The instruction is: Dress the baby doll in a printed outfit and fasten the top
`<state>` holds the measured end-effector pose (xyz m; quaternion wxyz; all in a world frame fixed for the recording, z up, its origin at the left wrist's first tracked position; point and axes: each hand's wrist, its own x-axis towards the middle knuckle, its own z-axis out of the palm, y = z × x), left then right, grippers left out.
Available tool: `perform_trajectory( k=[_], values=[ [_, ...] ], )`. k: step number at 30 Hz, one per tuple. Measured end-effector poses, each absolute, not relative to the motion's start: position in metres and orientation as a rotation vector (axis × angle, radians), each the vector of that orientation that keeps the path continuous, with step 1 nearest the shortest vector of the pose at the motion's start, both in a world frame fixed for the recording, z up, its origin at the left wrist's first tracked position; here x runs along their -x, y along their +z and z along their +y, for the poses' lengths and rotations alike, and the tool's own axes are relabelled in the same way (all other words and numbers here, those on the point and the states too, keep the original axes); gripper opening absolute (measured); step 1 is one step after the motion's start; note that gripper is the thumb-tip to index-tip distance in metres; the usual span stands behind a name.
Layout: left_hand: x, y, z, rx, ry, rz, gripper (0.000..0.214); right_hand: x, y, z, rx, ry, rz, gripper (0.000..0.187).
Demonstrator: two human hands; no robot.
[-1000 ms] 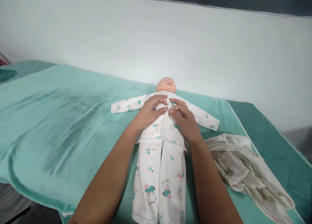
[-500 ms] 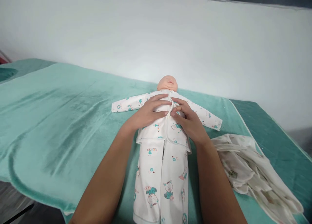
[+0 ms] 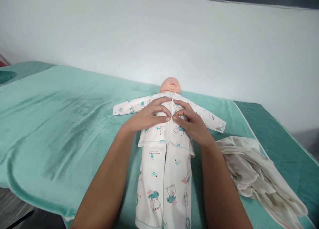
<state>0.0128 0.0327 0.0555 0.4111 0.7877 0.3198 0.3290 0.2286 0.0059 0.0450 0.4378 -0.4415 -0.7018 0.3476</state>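
A baby doll lies on its back, dressed in a white printed baby shirt and matching trousers. Both hands meet at the shirt's front opening over the doll's chest. My left hand pinches the cloth edge at a small button between thumb and forefinger. From the other side, my right hand pinches the opposite edge, its thumb and forefinger at the same button. The other fingers rest on the shirt. The fingertips partly hide the button.
A turquoise plush blanket covers the table beneath the doll. To the right lies a crumpled white garment with a small animal patch. A white wall rises behind the table.
My left thumb and forefinger have closed together at the button beside the right fingertips. The shirt's front edges now lie closer together. The view has shifted slightly.
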Motion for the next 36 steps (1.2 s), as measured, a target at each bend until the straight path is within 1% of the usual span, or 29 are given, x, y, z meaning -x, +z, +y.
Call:
perform_trajectory(
  k=[6,14,22,28,36],
  values=[
    [-0.0103,0.0517,0.0367,-1.954,0.800,0.763,0.013,-0.2294,0.0452,0.0041,1.068,0.863,-1.795,0.010],
    [-0.0096,0.0591,0.0323,-1.982,0.737,0.842,0.018,-0.2312,0.0455,0.0046,1.066,0.881,-1.833,0.014],
    [-0.0105,0.0567,0.0341,-1.985,0.756,0.823,0.015,-0.2318,0.0468,0.0041,1.063,0.872,-1.856,0.014],
    [-0.0108,0.0550,0.0351,-1.964,0.780,0.777,0.018,-0.2321,0.0430,0.0065,1.044,0.864,-1.858,0.011],
    [-0.0115,0.0573,0.0328,-1.972,0.798,0.789,0.012,-0.2318,0.0450,0.0045,1.051,0.872,-1.849,0.010]
  ],
)
